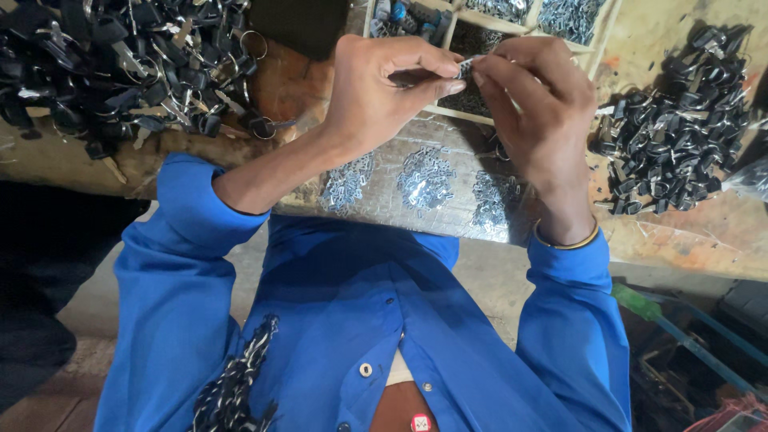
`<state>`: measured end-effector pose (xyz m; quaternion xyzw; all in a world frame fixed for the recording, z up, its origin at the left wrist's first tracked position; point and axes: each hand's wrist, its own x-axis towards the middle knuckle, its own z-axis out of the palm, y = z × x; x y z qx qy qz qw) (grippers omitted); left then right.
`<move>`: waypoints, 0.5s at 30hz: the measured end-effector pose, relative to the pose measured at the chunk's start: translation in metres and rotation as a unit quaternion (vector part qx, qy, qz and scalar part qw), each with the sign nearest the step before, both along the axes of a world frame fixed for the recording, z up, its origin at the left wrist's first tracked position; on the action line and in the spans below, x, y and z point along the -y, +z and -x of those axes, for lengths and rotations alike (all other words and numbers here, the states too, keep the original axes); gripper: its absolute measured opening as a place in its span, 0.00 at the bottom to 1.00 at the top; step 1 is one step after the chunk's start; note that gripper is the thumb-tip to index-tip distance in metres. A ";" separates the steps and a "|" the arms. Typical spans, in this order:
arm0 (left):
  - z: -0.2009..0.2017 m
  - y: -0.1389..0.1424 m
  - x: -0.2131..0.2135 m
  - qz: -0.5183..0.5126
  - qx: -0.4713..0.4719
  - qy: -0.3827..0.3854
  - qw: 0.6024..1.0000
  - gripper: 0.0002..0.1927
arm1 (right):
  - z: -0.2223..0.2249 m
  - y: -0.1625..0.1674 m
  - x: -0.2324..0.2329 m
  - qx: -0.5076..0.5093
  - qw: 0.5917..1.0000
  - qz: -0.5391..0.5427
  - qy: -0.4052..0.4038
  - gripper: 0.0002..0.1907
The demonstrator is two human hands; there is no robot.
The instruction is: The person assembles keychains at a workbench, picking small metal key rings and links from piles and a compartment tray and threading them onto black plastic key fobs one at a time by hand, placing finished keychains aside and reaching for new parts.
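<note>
My left hand (376,92) and my right hand (532,104) meet above the bench, both pinching one small metal piece (466,66) between their fingertips. The left hand also covers a dark part under its fingers, mostly hidden. Below the hands lie three small heaps of shiny metal pieces (424,180) on a metal-faced strip of the bench (384,212). I wear a blue shirt with long sleeves and a thin bangle on the right wrist.
A big pile of black key heads with rings (120,64) fills the far left. Another pile of black parts (680,136) lies at the right. A wooden compartment tray (524,28) with metal bits stands behind the hands. Clutter sits on the floor at lower right.
</note>
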<state>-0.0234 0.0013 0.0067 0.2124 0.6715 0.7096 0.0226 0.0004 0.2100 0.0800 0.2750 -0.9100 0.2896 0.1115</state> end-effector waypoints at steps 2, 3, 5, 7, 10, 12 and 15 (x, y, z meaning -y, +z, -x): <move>0.001 0.000 0.000 0.027 -0.018 0.003 0.999 0.07 | 0.000 0.006 0.002 -0.025 0.999 -0.041 0.008 0.10; 0.001 0.000 0.000 0.041 -0.028 0.005 0.999 0.07 | -0.002 0.009 0.003 -0.036 0.997 -0.062 0.007 0.10; 0.001 0.000 0.000 0.034 -0.032 -0.001 0.999 0.08 | -0.004 0.014 0.004 -0.065 0.991 -0.113 0.004 0.12; 0.001 0.000 0.000 0.036 -0.035 0.001 0.999 0.08 | -0.005 0.015 0.006 -0.100 0.980 -0.174 0.000 0.16; -0.001 -0.001 0.000 0.044 -0.030 0.004 0.999 0.08 | -0.003 0.013 0.006 -0.111 0.987 -0.116 0.014 0.14; -0.001 -0.003 0.000 0.036 -0.018 -0.001 0.999 0.08 | -0.001 0.013 0.003 -0.095 0.989 -0.112 0.032 0.15; -0.002 -0.005 -0.002 0.048 -0.035 0.006 0.998 0.08 | -0.001 0.012 0.000 -0.103 0.984 -0.141 0.037 0.15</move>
